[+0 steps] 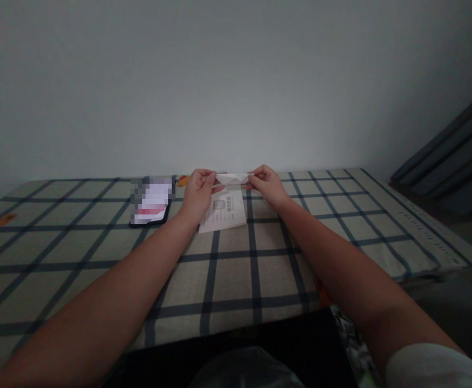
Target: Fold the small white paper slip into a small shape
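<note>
A white printed paper sheet (224,212) lies on the checked tablecloth (227,275), its far edge lifted and folded over. My left hand (198,193) pinches the left end of that folded edge with closed fingers. My right hand (265,184) pinches the right end the same way. Both forearms reach out across the table towards the far side.
A phone (151,202) with a lit screen lies just left of the paper. A plain wall stands behind the table. Dark slanted boards (454,156) lean at the right. A small orange shape (183,181) shows near the far edge.
</note>
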`<action>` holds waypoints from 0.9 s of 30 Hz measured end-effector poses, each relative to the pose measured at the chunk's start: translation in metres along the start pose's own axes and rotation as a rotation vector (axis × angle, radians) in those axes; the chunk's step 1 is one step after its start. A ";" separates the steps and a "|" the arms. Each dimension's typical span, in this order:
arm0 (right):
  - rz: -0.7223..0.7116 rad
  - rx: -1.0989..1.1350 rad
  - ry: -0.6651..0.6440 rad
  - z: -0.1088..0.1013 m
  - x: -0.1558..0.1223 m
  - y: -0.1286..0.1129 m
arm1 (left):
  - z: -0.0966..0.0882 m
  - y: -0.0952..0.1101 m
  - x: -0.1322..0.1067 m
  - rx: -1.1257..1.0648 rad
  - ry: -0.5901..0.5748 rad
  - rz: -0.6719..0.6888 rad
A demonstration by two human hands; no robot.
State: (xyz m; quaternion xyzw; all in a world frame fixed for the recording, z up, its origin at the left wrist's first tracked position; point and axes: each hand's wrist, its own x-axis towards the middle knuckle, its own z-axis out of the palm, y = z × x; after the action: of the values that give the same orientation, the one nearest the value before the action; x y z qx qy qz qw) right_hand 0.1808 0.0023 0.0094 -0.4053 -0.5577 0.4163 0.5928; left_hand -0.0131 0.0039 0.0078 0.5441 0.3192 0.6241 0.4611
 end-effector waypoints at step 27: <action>-0.129 -0.056 -0.121 0.001 -0.006 0.000 | 0.001 -0.001 -0.007 0.105 -0.264 -0.095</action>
State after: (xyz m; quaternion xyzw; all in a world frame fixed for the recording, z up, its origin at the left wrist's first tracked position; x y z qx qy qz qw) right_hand 0.1800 -0.0033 0.0079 -0.3589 -0.6290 0.3851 0.5720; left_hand -0.0116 -0.0021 0.0042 0.6292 0.3135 0.5070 0.4988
